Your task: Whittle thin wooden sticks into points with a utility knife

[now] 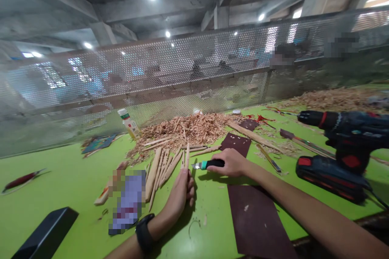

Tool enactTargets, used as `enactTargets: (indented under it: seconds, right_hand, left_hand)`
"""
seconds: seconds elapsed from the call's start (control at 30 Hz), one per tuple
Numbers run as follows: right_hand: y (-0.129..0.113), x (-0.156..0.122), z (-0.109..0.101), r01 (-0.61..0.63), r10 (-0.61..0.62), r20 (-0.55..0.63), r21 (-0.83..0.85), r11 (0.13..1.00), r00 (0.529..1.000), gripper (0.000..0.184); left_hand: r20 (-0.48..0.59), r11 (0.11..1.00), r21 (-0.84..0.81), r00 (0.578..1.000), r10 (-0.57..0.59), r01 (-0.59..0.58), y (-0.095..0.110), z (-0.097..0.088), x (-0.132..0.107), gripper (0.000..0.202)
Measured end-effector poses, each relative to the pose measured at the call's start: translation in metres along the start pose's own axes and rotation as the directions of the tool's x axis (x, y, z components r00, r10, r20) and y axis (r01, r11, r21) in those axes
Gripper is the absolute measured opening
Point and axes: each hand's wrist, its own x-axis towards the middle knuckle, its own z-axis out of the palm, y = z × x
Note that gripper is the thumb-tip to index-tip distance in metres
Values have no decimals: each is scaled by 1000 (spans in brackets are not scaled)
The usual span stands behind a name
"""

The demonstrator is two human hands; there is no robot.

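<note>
Left hand (182,192) closed round a thin stick (187,156), upright, mid-bench. Right hand (232,162) fisted on utility knife (209,164), blade just right of stick, not touching. I note shaved sticks (161,168) lying left, shavings (188,127) heaped beyond; I judge this stick not yet whittled.

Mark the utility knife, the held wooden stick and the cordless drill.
utility knife (212,164): head view, on its black handle.
wooden stick (187,154): head view, on its upper shaft.
cordless drill (352,127): head view, on its dark body.

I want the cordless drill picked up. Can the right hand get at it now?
Probably yes: the drill lies unobstructed beside that arm, but the right hand is shut on the knife.
</note>
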Motion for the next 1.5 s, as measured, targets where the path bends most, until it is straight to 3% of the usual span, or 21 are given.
enactTargets:
  seconds: [0.2,0.43,0.73,1.33,1.5]
  right_hand:
    - [2,0,2,-6,6,-2,-17,1000,1000,54]
    - [3,0,1,-6,6,-8,-33,999,1000,53]
    - [1,0,-1,-6,5,-9,-41,999,1000,53]
    - [-1,0,1,1,-1,-7,0,1000,1000,51]
    - [-2,-1,2,18,-18,-11,8,1000,1000,50]
  left_hand:
    - [68,999,47,997,-23,20,1,-3,3,55]
    - [-5,999,-37,999,-34,33,-1,-2,4,57]
    - [77,999,28,997,-33,31,2,-3,2,55]
    - [71,999,50,997,15,-18,-5,-5,6,55]
    - [48,990,135,998,36,-42,-4,-4,4,59]
